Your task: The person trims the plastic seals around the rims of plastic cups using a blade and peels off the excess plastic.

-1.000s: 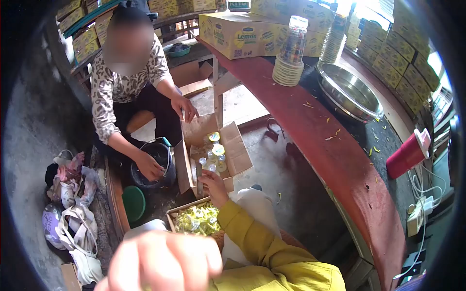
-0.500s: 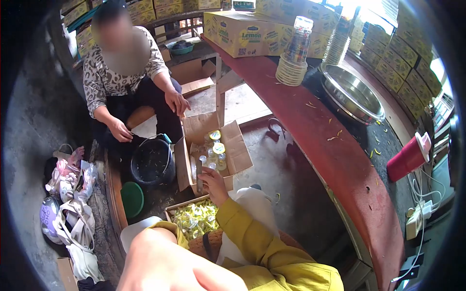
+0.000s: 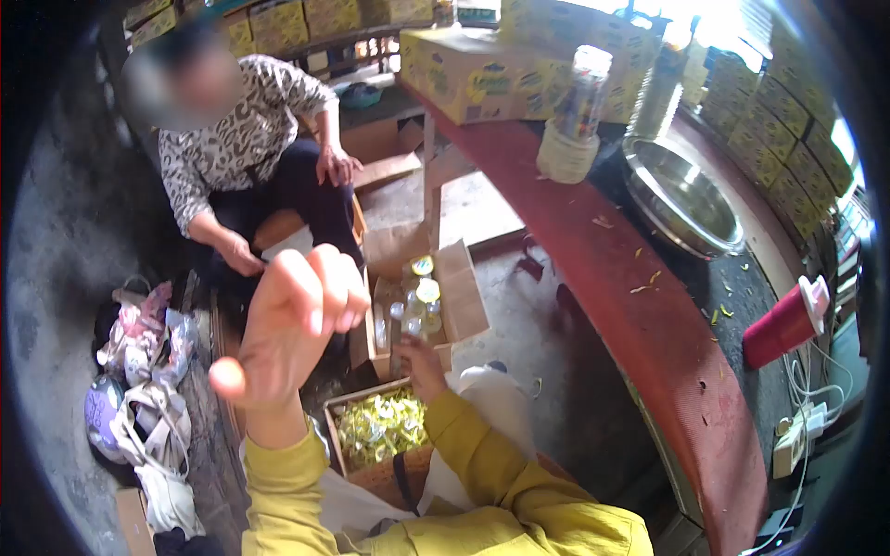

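Observation:
My left hand (image 3: 301,324) is raised in front of me, fingers curled and thumb held apart, with nothing visible in it. Lower and to its right, my right hand (image 3: 425,369) is closed around a thin flat strip (image 3: 399,356), blurred and mostly covered by the fingers. Just beyond that hand stands an open carton (image 3: 465,289) holding several clear cups (image 3: 413,324), some with yellow lids (image 3: 427,290). Nearer to me, a shallow box (image 3: 336,445) is full of small yellow-green and whitish pieces (image 3: 382,422). My left hand partly hides the floor behind it.
Across from me sits a person (image 3: 250,139) in a patterned top. A red-edged bench (image 3: 593,269) curves along my right, bearing stacked cups (image 3: 570,148), a metal bowl (image 3: 686,199) and a pink tumbler (image 3: 783,324). Bags (image 3: 153,417) lie at left; lemon-printed cartons (image 3: 491,79) stand behind.
My left hand has risen forward from the bottom foreground and now blocks the black bucket and green basin. My right hand remains near the carton. The other person's head has shifted left.

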The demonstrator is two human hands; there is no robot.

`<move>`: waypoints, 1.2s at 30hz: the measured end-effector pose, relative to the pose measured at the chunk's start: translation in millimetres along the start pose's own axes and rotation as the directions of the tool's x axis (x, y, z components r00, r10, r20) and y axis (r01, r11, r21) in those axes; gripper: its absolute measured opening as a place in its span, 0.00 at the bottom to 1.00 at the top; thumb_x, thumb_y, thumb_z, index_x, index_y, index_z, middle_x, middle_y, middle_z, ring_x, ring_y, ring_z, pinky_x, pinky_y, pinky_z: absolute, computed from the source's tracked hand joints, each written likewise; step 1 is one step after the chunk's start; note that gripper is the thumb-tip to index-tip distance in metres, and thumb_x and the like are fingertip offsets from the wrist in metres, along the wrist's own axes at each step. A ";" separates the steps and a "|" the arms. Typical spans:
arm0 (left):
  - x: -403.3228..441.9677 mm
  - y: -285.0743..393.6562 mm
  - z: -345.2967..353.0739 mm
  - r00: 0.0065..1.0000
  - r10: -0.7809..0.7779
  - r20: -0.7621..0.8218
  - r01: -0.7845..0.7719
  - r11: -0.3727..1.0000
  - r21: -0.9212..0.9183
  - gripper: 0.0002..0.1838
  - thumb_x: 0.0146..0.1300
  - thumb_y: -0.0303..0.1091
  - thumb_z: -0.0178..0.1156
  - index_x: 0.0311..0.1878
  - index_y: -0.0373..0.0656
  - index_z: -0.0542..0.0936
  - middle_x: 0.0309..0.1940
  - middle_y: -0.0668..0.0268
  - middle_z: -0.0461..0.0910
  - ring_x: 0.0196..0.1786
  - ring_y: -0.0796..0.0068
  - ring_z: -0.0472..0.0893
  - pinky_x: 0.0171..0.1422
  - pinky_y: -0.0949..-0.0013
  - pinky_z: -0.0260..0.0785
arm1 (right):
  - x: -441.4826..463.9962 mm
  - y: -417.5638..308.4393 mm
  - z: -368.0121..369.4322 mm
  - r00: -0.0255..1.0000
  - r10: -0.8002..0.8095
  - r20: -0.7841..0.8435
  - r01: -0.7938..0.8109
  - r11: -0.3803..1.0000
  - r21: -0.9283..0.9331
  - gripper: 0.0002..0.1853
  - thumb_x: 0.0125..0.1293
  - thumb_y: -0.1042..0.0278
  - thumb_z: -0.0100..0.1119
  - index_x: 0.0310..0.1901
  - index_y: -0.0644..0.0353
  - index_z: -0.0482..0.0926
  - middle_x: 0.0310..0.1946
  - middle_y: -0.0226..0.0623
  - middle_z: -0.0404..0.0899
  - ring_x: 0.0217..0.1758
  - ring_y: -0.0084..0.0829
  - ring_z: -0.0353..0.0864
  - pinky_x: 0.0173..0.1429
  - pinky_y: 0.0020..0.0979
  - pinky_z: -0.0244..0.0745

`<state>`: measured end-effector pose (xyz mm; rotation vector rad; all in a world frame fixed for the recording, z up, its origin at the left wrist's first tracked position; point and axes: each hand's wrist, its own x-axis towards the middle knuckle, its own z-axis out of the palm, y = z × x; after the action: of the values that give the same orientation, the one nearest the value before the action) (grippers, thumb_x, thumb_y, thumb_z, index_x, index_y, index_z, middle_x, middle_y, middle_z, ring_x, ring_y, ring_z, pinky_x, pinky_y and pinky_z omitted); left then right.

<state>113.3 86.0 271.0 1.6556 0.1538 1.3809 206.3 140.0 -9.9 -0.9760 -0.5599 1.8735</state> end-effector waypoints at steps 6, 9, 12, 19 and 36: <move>-89.3 -25.4 -43.2 0.896 -0.263 -0.358 0.322 0.940 0.116 0.30 0.56 0.64 0.48 0.34 0.41 0.64 0.28 0.68 0.62 0.34 0.76 0.63 0.40 0.75 0.56 | 7.2 1.6 -1.1 0.999 0.018 -0.030 -0.019 1.000 -0.010 0.18 0.53 0.72 0.58 0.47 0.57 0.71 0.30 0.23 0.75 0.28 0.15 0.70 0.27 0.19 0.61; -147.5 -50.6 -68.6 0.725 -0.407 -0.556 0.504 0.863 0.026 0.21 0.61 0.54 0.48 0.38 0.43 0.65 0.28 0.71 0.61 0.33 0.79 0.64 0.39 0.76 0.56 | 4.2 20.1 2.1 0.999 0.025 -0.025 -0.024 0.999 0.040 0.19 0.52 0.74 0.58 0.49 0.59 0.71 0.29 0.24 0.73 0.25 0.15 0.69 0.25 0.19 0.61; -193.8 -89.8 -96.2 0.535 -0.521 -0.665 0.589 0.795 -0.149 0.16 0.62 0.47 0.51 0.39 0.44 0.68 0.30 0.72 0.66 0.34 0.83 0.67 0.39 0.79 0.58 | -11.0 26.8 3.6 0.999 0.045 -0.029 -0.042 0.993 0.108 0.19 0.54 0.77 0.56 0.50 0.63 0.69 0.31 0.28 0.74 0.27 0.16 0.70 0.27 0.18 0.62; -229.2 -227.5 -142.0 0.272 -0.712 -0.647 0.944 0.329 0.034 0.16 0.56 0.41 0.60 0.40 0.40 0.69 0.32 0.67 0.71 0.33 0.79 0.71 0.37 0.75 0.67 | -34.5 -8.6 12.9 0.969 -0.190 -0.156 0.217 0.960 0.177 0.19 0.55 0.79 0.54 0.50 0.62 0.67 0.32 0.26 0.72 0.36 0.18 0.71 0.40 0.21 0.65; -255.2 -491.2 -165.9 0.287 -0.694 -0.660 0.759 -0.255 0.598 0.41 0.41 0.28 0.64 0.61 0.54 0.57 0.60 0.55 0.51 0.56 0.44 0.66 0.52 0.45 0.67 | -40.8 -37.5 6.5 0.916 -0.237 -0.322 0.285 0.952 0.111 0.19 0.54 0.84 0.52 0.49 0.60 0.67 0.38 0.27 0.71 0.40 0.18 0.69 0.44 0.19 0.64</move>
<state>105.1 292.3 -268.7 1.6243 2.0228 0.1382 231.2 121.9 36.6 -1.0084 -0.3324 1.4681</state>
